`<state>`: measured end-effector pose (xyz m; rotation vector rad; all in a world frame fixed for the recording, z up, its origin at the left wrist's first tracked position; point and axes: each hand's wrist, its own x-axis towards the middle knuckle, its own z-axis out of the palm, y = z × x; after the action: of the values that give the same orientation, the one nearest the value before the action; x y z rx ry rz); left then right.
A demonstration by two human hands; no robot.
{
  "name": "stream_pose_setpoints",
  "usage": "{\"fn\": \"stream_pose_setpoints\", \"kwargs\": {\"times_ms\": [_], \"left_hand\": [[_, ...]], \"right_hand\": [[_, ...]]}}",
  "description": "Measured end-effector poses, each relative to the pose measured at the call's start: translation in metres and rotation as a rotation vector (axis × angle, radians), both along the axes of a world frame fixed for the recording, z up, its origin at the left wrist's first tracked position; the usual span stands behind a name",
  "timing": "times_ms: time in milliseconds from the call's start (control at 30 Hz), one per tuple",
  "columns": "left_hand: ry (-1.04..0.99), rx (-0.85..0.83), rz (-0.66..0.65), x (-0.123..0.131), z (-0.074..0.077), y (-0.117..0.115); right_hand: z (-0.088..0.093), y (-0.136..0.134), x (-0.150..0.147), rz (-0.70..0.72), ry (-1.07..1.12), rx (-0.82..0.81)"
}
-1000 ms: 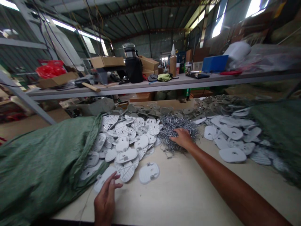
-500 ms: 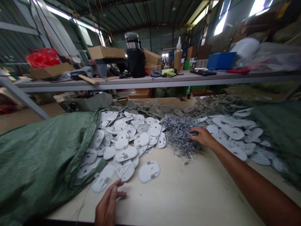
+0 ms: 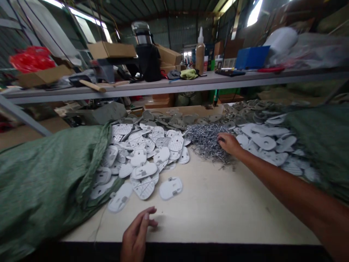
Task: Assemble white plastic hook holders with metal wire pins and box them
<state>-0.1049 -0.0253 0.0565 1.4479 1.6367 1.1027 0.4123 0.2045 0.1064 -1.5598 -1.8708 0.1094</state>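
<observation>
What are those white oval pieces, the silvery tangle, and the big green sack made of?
The white oval pieces look like moulded plastic: matt, with crisp ribs and raised clips. The tangle of wire pins seems to be zinc-coated steel, thin and bright grey, though the coating is uncertain. The green sack looks like woven plastic, showing a fine weave and slight sheen.

No text, label, brand or number can be read anywhere.

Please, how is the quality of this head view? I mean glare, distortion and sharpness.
In the head view, glare blows out the roof window, the wide lens bends the long shelf, and the white plastic pieces stay fairly sharp.
</observation>
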Motion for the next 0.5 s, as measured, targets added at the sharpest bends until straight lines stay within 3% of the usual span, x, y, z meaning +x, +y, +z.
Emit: {"fn": "stream_pose_setpoints", "kwargs": {"times_ms": [100, 267, 400, 500], "left_hand": [[0.001, -0.045, -0.087, 0.007, 0.004, -0.012], [0.01, -0.122, -0.236, 0.022, 0.011, -0.019], [0.009, -0.13, -0.254, 0.032, 0.019, -0.011], [0.014, -0.116, -0.212, 0.035, 0.022, -0.002]], "right_hand": [[0.002, 0.006, 0.0, 0.032, -0.016, -0.019], [0.008, 0.015, -0.001, -0.085, 0.008, -0.014], [0.007, 0.015, -0.007, -0.081, 0.017, -0.016], [0.002, 0.001, -0.007, -0.183, 0.046, 0.01]]}}
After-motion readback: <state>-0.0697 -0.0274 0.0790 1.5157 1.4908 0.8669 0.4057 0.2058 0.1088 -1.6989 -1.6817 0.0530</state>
